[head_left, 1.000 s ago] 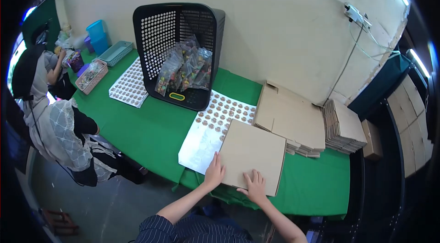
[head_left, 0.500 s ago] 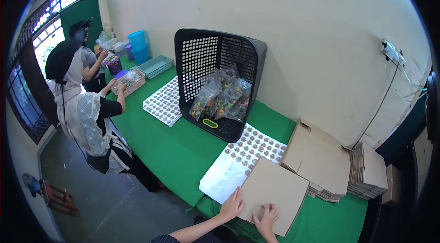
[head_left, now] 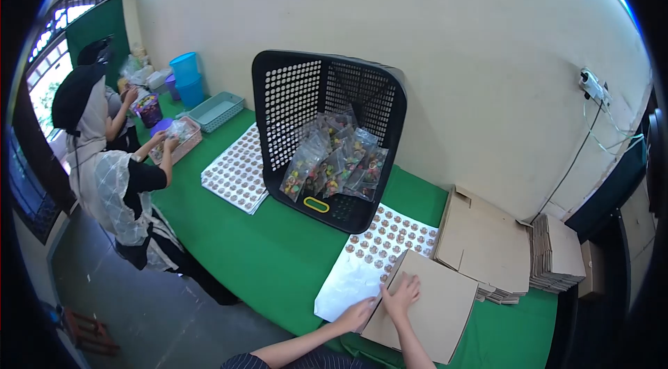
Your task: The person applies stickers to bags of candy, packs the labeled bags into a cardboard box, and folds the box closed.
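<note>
A closed brown cardboard box (head_left: 435, 303) lies near the front edge of the green table, overlapping a sheet of round stickers (head_left: 355, 271). My right hand (head_left: 402, 296) rests on the box's top near its left edge, fingers spread. At the left side of the box is my left hand (head_left: 357, 315), its fingers against that side and partly hidden. Behind the sheet, a black perforated basket (head_left: 330, 212) lies tipped with its opening facing me, holding several clear bags of colourful pieces (head_left: 337, 160).
Flattened cardboard (head_left: 487, 237) and a cardboard stack (head_left: 557, 250) lie to the right. More sticker sheets (head_left: 240, 170) are left of the basket. Farther left are a teal tray (head_left: 217, 113), a pink basket (head_left: 184, 146), blue containers (head_left: 188, 83) and two people (head_left: 104, 174) handling items.
My right hand has moved left and up across the box top. My left hand has shifted to the box's left side. The camera view has turned left, and the nearer person's hands now reach the pink basket.
</note>
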`<move>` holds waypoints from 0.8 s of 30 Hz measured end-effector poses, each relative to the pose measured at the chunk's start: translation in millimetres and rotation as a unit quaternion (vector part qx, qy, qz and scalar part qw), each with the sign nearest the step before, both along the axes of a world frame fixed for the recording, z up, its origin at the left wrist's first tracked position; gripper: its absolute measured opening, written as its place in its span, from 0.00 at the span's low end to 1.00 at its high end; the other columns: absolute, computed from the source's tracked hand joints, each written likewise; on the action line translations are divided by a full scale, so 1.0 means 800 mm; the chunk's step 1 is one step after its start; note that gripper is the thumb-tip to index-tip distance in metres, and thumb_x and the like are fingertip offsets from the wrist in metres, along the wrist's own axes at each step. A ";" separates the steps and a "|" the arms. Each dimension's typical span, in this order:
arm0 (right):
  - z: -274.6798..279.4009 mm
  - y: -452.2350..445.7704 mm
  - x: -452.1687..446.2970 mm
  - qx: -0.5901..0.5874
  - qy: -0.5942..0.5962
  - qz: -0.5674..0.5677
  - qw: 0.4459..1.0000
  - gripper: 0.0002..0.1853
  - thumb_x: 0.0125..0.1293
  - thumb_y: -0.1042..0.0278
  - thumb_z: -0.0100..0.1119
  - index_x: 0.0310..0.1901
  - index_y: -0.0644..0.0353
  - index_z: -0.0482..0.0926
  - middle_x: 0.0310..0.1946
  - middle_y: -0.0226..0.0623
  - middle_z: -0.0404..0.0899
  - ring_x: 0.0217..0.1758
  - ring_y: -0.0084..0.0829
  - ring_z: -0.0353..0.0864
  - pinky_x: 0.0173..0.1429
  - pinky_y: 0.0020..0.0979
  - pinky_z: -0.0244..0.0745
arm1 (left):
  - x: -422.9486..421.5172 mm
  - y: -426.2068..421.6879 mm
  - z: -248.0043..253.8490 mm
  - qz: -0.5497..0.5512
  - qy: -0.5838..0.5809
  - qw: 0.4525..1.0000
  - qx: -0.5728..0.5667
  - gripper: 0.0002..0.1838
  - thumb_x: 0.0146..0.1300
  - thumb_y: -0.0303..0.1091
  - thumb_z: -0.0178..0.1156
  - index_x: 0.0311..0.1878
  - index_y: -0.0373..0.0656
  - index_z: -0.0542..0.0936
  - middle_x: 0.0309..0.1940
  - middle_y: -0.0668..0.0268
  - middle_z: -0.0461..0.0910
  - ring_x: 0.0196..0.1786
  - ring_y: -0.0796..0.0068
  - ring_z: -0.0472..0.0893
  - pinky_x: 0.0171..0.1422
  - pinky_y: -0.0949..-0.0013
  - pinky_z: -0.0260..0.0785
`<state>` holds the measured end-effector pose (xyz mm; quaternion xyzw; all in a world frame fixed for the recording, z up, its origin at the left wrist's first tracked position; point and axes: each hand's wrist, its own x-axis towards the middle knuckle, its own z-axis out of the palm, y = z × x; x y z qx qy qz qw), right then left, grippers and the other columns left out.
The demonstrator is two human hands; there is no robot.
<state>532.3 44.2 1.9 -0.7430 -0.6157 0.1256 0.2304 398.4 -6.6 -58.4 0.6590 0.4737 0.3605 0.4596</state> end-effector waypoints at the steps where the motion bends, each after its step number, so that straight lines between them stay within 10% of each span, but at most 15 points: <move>1: 0.000 0.004 -0.015 -0.020 -0.032 -0.011 0.999 0.39 0.45 0.58 0.61 0.60 0.56 0.57 0.62 0.58 0.43 0.67 0.56 0.37 0.64 0.56 0.32 | -0.016 0.014 -0.014 0.027 0.047 0.997 0.052 0.27 0.59 0.35 0.48 0.61 0.36 0.58 0.60 0.51 0.58 0.60 0.53 0.62 0.62 0.59 0.56; 7: -0.014 -0.015 -0.019 -0.028 -0.083 -0.012 0.996 0.36 0.45 0.69 0.55 0.61 0.54 0.56 0.64 0.56 0.41 0.67 0.58 0.35 0.64 0.59 0.29 | -0.104 0.055 -0.039 0.017 0.361 0.919 0.161 0.31 0.61 0.48 0.46 0.63 0.42 0.56 0.65 0.60 0.52 0.67 0.64 0.51 0.66 0.49 0.43; 24: -0.038 -0.094 -0.058 -0.051 -0.112 -0.127 0.984 0.34 0.48 0.77 0.46 0.62 0.54 0.55 0.65 0.52 0.43 0.68 0.53 0.38 0.62 0.62 0.31 | -0.120 0.060 -0.032 0.019 0.318 0.935 0.157 0.31 0.58 0.50 0.47 0.62 0.43 0.59 0.65 0.64 0.54 0.67 0.70 0.52 0.67 0.52 0.39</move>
